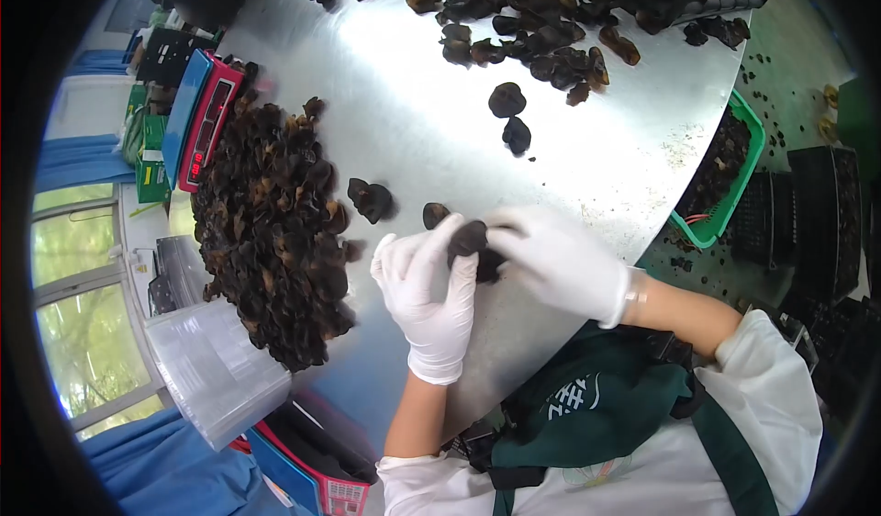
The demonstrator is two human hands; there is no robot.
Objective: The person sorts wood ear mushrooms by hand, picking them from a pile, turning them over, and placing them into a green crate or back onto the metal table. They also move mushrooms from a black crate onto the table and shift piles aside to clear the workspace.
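Observation:
My left hand [424, 297], in a white glove, pinches a dark wood ear mushroom [469, 238] between thumb and fingers, low over the metal table [413, 149]. My right hand [558, 263], gloved in white too, is smeared by motion; its fingertips overlap the mushroom's right side. Under the hands more dark mushroom shows, partly hidden. A small brown-edged wood ear [435, 214] lies just beyond my left fingers, and a larger one [369, 200] rests farther left. Two more wood ears [507, 100] lie farther up the table.
A big heap of wood ears [275, 231] covers the left side; others [541, 29] are spread at the far edge. Beside the heap stands a red and blue scale [204, 121] with a lit display. Clear plastic containers [216, 369] sit lower left. A green basket [754, 140] stands right, below the table edge.

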